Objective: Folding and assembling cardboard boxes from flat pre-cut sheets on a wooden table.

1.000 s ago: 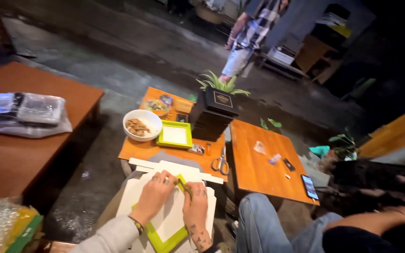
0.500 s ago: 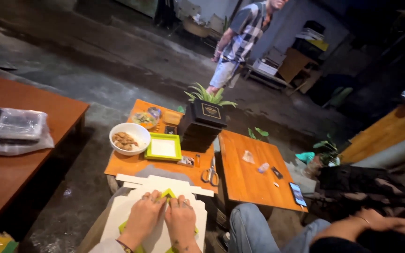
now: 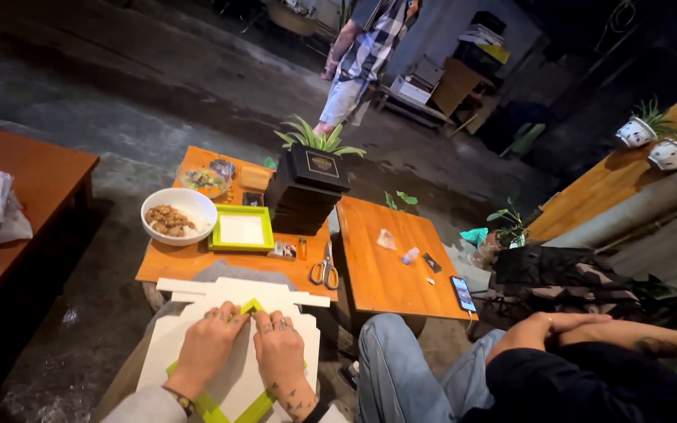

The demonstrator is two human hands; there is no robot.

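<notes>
Nearest, the left hand (image 3: 211,345) and right hand (image 3: 280,350) lie flat, fingers spread and gripping nothing, pressing the lime-edged white card panel (image 3: 229,388) on the lap, seemingly to hold its corner fold down. Beyond, the orange desk (image 3: 190,262) carries scissors (image 3: 324,270), a green tray (image 3: 242,230), a white bowl (image 3: 178,216) and stacked black boxes (image 3: 305,192) within reach

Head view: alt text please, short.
Both hands, left hand and right hand, press a lime-green strip onto white card sheets. On the orange table beyond stand a bowl of food, a green-framed tray, scissors and stacked black boxes.
</notes>
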